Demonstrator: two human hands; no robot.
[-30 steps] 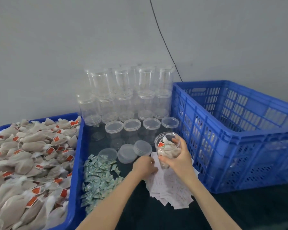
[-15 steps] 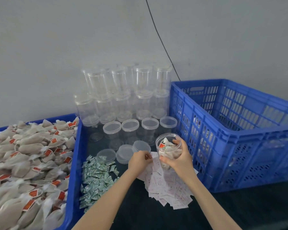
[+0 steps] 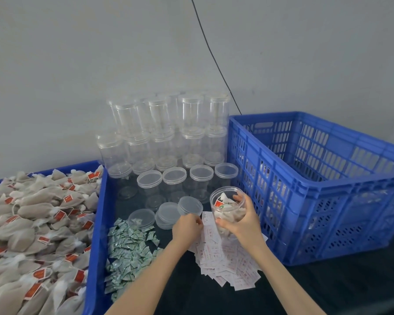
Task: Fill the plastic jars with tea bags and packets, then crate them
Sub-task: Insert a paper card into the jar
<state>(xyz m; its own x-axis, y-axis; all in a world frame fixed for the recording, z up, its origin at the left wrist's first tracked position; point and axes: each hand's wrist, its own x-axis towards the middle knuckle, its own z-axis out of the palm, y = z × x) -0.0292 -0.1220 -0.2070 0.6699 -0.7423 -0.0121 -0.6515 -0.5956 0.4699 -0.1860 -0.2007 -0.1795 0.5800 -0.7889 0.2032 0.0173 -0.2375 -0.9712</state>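
- Beige tea bags [image 3: 32, 223] heaped in blue tray [image 3: 96, 223] at left.
- Left hand [image 3: 187, 228] pinches clear lid [image 3: 190, 206] by its edge.
- Right hand [image 3: 243, 223] grips filled open jar [image 3: 225, 201] above white packets [image 3: 225, 258].
- Blue crate [image 3: 316, 189] just beside, at right.

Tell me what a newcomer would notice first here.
The stack of clear jars against the wall, centre. A heap of tea bags fills the tray at left; a big blue crate stands at right. In front, the right hand holds a part-filled jar.
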